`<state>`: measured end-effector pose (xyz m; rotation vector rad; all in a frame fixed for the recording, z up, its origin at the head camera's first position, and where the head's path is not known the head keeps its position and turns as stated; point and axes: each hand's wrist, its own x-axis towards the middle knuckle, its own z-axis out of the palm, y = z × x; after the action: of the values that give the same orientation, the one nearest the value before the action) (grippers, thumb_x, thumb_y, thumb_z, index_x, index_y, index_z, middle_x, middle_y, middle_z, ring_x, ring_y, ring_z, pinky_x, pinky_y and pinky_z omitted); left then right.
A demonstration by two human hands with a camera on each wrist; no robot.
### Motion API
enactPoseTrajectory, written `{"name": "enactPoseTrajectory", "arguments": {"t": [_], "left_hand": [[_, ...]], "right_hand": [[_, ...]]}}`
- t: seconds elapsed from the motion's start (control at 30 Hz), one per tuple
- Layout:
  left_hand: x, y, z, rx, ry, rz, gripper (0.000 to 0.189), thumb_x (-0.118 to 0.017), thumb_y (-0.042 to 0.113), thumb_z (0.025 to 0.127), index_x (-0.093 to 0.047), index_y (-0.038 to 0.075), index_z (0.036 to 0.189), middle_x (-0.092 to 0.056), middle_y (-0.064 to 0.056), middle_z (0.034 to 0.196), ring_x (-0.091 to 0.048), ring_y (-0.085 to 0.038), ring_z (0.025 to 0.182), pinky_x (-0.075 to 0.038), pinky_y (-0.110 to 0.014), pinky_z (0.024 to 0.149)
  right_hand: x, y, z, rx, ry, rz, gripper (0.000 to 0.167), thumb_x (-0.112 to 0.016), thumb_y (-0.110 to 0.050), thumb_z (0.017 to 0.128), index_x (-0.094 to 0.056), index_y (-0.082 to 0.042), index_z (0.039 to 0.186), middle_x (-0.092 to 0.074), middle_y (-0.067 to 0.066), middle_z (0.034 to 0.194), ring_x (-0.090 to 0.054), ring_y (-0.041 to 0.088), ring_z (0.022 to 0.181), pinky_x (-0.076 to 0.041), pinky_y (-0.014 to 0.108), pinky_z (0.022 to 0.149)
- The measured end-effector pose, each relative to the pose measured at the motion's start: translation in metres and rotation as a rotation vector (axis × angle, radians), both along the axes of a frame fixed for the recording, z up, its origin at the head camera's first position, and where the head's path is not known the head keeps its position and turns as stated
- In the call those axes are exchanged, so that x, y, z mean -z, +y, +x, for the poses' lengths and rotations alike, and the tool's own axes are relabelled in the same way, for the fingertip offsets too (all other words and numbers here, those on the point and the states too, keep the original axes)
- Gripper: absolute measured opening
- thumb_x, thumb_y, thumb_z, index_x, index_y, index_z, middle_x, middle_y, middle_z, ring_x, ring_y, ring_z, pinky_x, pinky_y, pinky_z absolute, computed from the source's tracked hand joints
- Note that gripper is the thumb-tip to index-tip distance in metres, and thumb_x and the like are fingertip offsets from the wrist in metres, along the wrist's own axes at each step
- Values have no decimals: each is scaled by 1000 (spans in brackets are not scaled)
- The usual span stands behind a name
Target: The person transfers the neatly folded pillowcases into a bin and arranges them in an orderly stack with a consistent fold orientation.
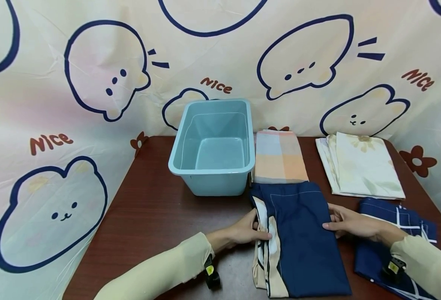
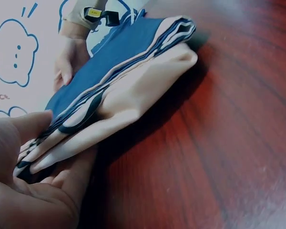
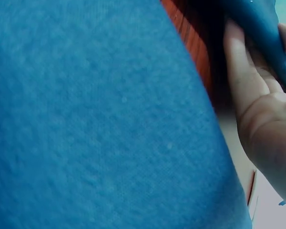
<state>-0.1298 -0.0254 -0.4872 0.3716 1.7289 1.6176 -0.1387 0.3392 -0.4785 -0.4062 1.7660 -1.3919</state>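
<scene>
A folded navy cloth with cream, dark-striped folds [image 1: 306, 241] lies on the table in front of me. My left hand [image 1: 244, 231] grips its left edge, thumb on top and fingers beneath the stacked layers, as the left wrist view shows. At the opposite edge, my right hand [image 1: 353, 223] pinches the cloth between thumb and fingers. In the right wrist view that hand [image 3: 262, 100] has blue fabric between thumb and fingers. Blue fabric [image 3: 100, 114] also fills most of that view, close to the lens.
A light blue plastic tub [image 1: 213, 183] stands behind the cloth, nothing inside it. Right of it lies a folded pastel checked cloth [image 1: 280, 156]. A folded cream floral cloth [image 1: 368, 166] and a navy cloth with white lines [image 1: 377, 258] lie at the right of the brown table [image 1: 141, 216].
</scene>
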Motion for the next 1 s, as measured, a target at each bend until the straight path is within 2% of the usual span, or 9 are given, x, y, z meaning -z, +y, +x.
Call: {"name": "enactPoseTrajectory", "arguments": {"t": [0.07, 0.17, 0.27, 0.43, 0.57, 0.73, 0.9, 1.0], "left_hand": [[-1, 2, 2, -23, -11, 7, 68, -71, -2, 90, -36, 19, 145, -72, -7, 107, -66, -11, 83, -53, -26, 69], [-4, 4, 3, -39, -24, 13, 67, -69, -1, 91, -36, 20, 145, -71, -11, 121, -70, -17, 99, -58, -29, 76], [-9, 5, 4, -35, -21, 11, 65, -68, -1, 92, -36, 20, 145, -70, -15, 123, -72, -23, 101, -59, -31, 73], [-14, 7, 5, -14, -5, 20, 68, -67, -1, 93, -34, 19, 149, -68, -18, 128, -72, -23, 102, -59, -30, 72], [-16, 8, 4, 2, 12, 36, 69, -66, -2, 94, -32, 20, 150, -68, -20, 129, -72, -25, 105, -60, -31, 73], [-22, 10, 1, 25, 76, 35, 70, -65, -2, 94, -31, 18, 151, -67, -23, 128, -71, -28, 106, -59, -29, 74], [-29, 12, -1, 18, 58, 14, 70, -66, 1, 94, -31, 23, 151, -70, -18, 125, -72, -25, 103, -59, -31, 73], [-33, 13, -3, 0, 44, 9, 70, -67, 3, 94, -32, 27, 150, -71, -14, 124, -72, -24, 101, -60, -34, 71]], "right_hand": [[-1, 0, 1, 15, -16, -3, 82, -48, -14, 107, 14, 9, 155, -67, 13, 131, -68, 20, 117, -58, 36, 91], [-2, 1, 1, 24, -30, -37, 78, -46, -13, 108, 12, 10, 156, -66, 11, 134, -68, 23, 118, -58, 39, 92], [-4, 3, 1, 22, -20, -68, 71, -43, -10, 108, 5, 11, 156, -67, 11, 132, -68, 24, 117, -59, 40, 91], [-9, 6, 1, 15, 13, -66, 61, -42, -10, 109, -9, 12, 155, -72, 16, 119, -71, 25, 108, -60, 38, 87], [-13, 9, 2, 19, 31, -55, 56, -41, -10, 109, -15, 10, 154, -72, 18, 116, -73, 26, 104, -60, 38, 86], [-20, 11, 1, 31, 52, -42, 49, -41, -11, 109, -24, 6, 152, -73, 19, 111, -74, 26, 98, -59, 37, 83], [-27, 14, 0, 35, 52, -60, 46, -41, -10, 109, -28, 2, 152, -74, 17, 106, -74, 28, 99, -59, 37, 87], [-31, 15, -1, 43, 54, -63, 47, -39, -9, 109, -25, 4, 152, -74, 17, 110, -73, 29, 103, -58, 35, 91]]}}
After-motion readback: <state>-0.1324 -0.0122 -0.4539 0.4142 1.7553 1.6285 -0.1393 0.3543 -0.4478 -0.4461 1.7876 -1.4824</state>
